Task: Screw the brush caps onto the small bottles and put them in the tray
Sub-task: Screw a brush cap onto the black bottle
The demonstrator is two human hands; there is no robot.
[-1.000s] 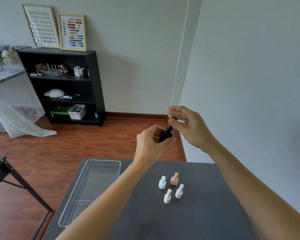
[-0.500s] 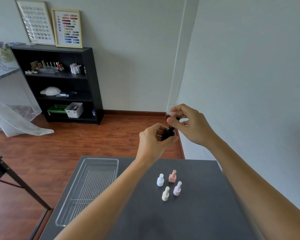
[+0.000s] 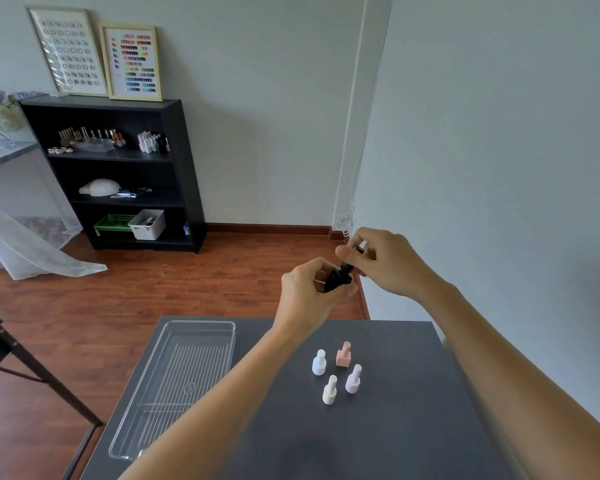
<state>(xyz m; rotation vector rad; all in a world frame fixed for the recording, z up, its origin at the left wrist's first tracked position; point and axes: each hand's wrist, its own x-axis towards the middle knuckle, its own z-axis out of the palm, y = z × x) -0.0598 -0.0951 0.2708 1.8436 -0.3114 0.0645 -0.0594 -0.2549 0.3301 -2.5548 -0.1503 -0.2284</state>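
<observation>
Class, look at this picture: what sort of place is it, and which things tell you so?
Probably a nail salon or nail-art workroom: framed colour swatch charts on a black shelf unit, rows of polish bottles there, and a white nail lamp.

black bookshelf (image 3: 118, 174) against grey wall (image 3: 257, 116), wooden floor (image 3: 153, 292).

Black bottle (image 3: 336, 278); pale blue (image 3: 319, 363), pink (image 3: 343, 355), cream (image 3: 329, 390), lilac (image 3: 353, 379) bottles; dark grey table (image 3: 395, 427); clear ribbed tray (image 3: 174, 386).

Dark grey tabletop (image 3: 388, 434). Clear plastic tray (image 3: 201, 329) lies on left side, long axis running front to back. Right of ctr: 4 small capped bottles upright in tight cluster, w/ pale blue (image 3: 319, 363), pink (image 3: 343, 355), cream (image 3: 329, 390), lilac (image 3: 353, 379), none touching.
</observation>
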